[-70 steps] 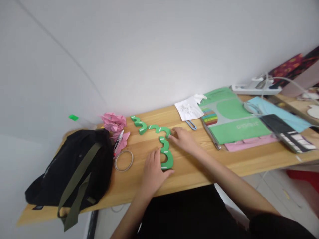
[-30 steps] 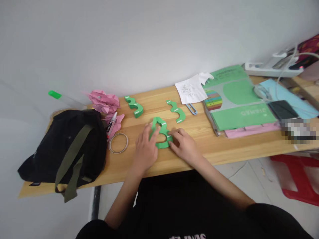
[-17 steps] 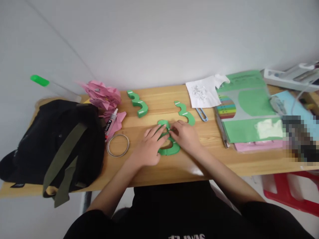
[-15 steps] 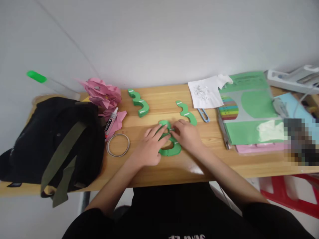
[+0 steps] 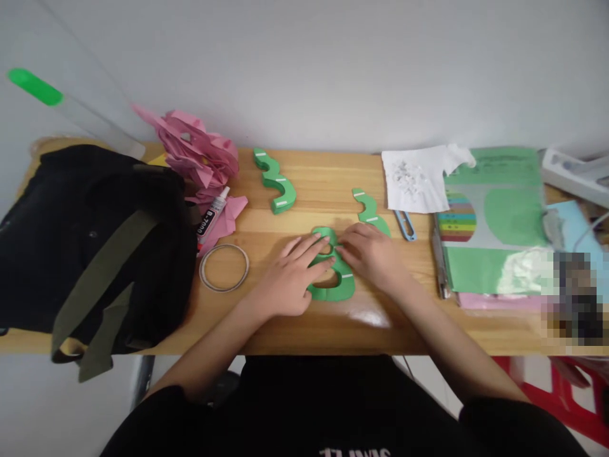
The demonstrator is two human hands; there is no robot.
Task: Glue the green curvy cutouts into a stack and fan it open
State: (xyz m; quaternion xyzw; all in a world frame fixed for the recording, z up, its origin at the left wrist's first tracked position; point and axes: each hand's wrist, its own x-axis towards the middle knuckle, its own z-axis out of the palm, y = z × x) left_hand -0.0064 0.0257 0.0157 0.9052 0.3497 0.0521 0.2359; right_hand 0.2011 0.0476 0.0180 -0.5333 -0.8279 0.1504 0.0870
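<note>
On the wooden table in front of me lies a green paper cutout with two ring-like openings (image 5: 341,291), marked with a short white strip. My left hand (image 5: 289,277) rests flat across its left side, fingers stretched out and spread. At its right edge, between the two openings, the thumb and fingers of my right hand (image 5: 370,255) are pinched together; what is between them is too small to make out. Just beyond the right hand is a wavy green cutout (image 5: 370,208) with white strips. A thicker wavy green stack (image 5: 287,192), also with white strips, lies farther back.
Left: a black bag (image 5: 99,247), crumpled pink paper (image 5: 202,151), a glue tube (image 5: 212,219) and a thin tape roll (image 5: 223,290). Right: white paper with scraps (image 5: 412,181), a blue cutter (image 5: 405,226), a green packet (image 5: 504,266) and a white power strip (image 5: 568,171).
The camera view has shifted slightly. Both hands stay on the green cutout in much the same pose, and the right fingertips remain at its edge.
</note>
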